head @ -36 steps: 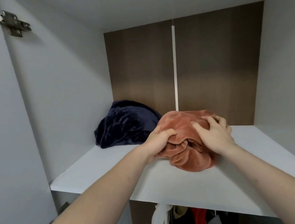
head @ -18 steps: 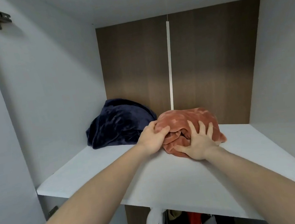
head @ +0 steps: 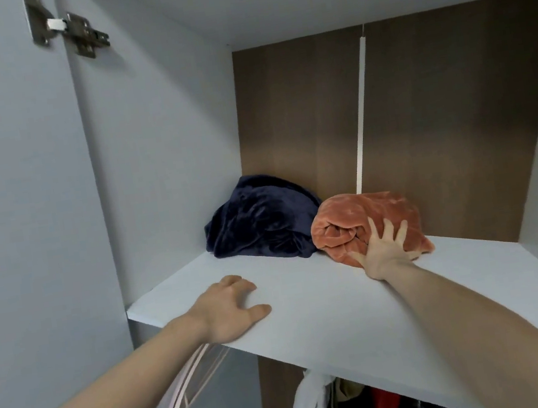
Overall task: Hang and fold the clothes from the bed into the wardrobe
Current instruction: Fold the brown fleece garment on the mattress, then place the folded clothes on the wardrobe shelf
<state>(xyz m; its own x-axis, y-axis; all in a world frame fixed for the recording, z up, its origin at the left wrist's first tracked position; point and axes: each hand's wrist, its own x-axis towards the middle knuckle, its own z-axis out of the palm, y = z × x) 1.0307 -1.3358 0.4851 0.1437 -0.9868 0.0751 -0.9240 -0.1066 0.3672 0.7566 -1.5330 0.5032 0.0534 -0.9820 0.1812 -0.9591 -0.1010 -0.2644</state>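
Right hand [head: 384, 249] flat against orange garment [head: 367, 221]; left hand [head: 230, 307] apart, on shelf [head: 309, 302].

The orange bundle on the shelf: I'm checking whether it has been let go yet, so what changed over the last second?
The left hand let go of the orange bundle and drew back to rest on the shelf front. The bundle was pushed deeper, beside the navy bundle. The right hand opened and still presses it with spread fingers. The navy bundle stayed put.

The head view looks forward and slightly up, close into the wardrobe's upper shelf [head: 311, 319].
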